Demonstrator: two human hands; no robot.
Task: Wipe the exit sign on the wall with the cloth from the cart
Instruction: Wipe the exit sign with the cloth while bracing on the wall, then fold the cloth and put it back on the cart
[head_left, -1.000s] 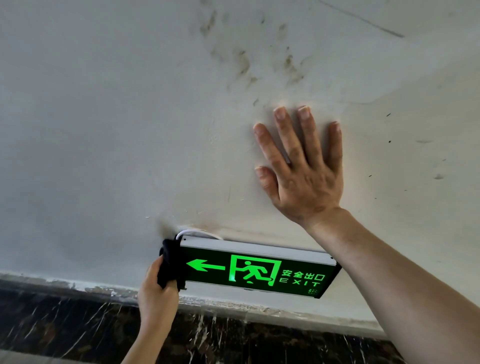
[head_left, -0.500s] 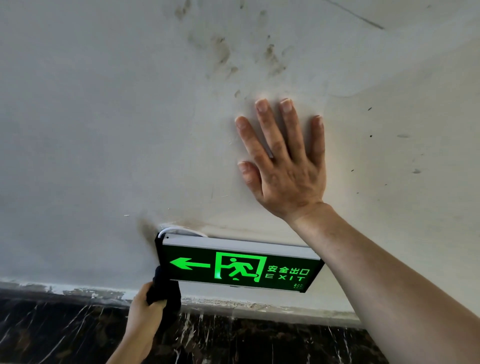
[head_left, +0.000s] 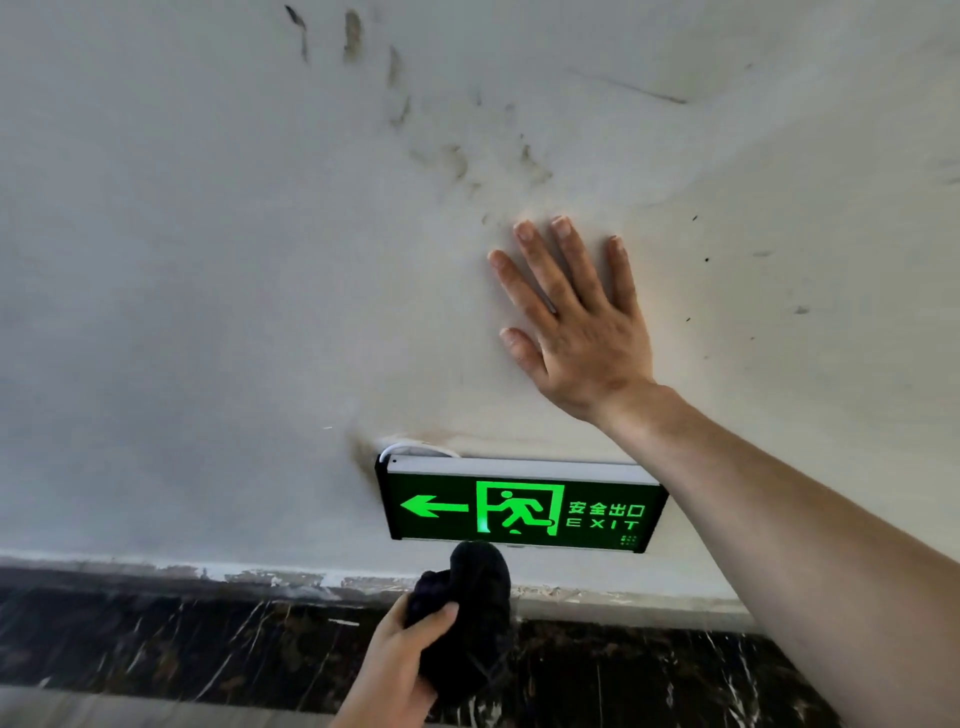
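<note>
The lit green exit sign, with an arrow, a running figure and the word EXIT, hangs low on the pale wall. My left hand is just below it, shut on a bunched black cloth. The top of the cloth touches the sign's bottom edge near the middle. My right hand lies flat on the wall above the sign's right end, fingers spread, holding nothing. My right forearm crosses in front of the sign's right corner.
The wall bears dirty smudges above my right hand. A white cable loops out at the sign's top left corner. A dark marble skirting runs along the wall's foot.
My left hand has carried the cloth from the sign's left end down and to the right, under its bottom edge. My right hand has stayed flat on the wall.
</note>
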